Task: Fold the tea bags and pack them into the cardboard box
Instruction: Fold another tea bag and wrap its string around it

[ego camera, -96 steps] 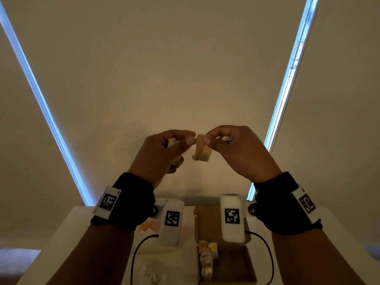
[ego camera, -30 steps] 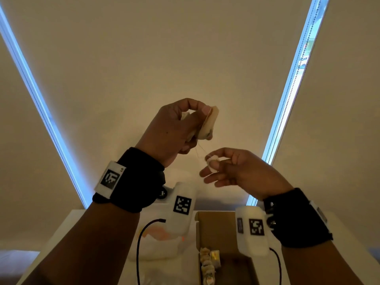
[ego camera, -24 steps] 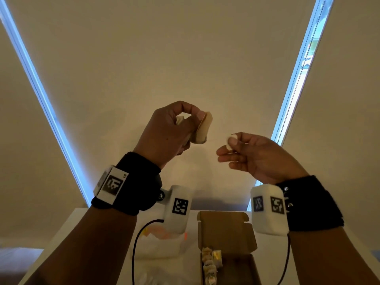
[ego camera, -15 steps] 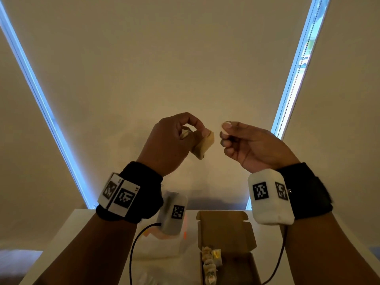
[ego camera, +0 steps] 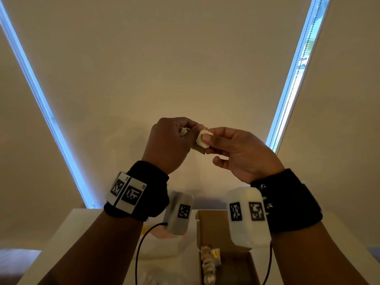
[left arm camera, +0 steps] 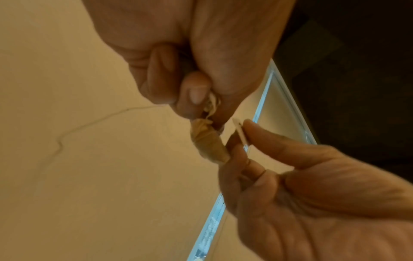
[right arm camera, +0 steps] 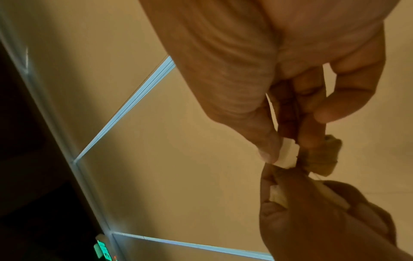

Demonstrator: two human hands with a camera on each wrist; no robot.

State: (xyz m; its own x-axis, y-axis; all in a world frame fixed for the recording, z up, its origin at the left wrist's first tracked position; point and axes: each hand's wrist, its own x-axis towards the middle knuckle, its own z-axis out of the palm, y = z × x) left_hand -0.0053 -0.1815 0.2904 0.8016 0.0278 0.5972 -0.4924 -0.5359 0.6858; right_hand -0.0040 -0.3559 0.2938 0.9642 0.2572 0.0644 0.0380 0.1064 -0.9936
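Both hands are raised in front of the blind, above the table. My left hand (ego camera: 190, 133) pinches the top of a folded brown tea bag (ego camera: 199, 148), seen closer in the left wrist view as tea bag (left arm camera: 209, 144). My right hand (ego camera: 206, 143) pinches the small white paper tag (ego camera: 202, 138) between thumb and forefinger and holds it against the bag's side. The right wrist view shows the tag (right arm camera: 288, 156) touching the tea bag (right arm camera: 321, 158). Below, the open cardboard box (ego camera: 211, 227) holds a row of folded tea bags (ego camera: 208, 263) along its left side.
The box stands on a white table (ego camera: 67, 233). A clear plastic bag (ego camera: 162, 245) lies left of the box, partly hidden by the left wrist camera. Black cables hang from both wrist cameras over the table. A closed blind fills the background.
My right hand carried the tag from below the bag out to the right, then back against the tea bag. Both hands came together and sank a little.
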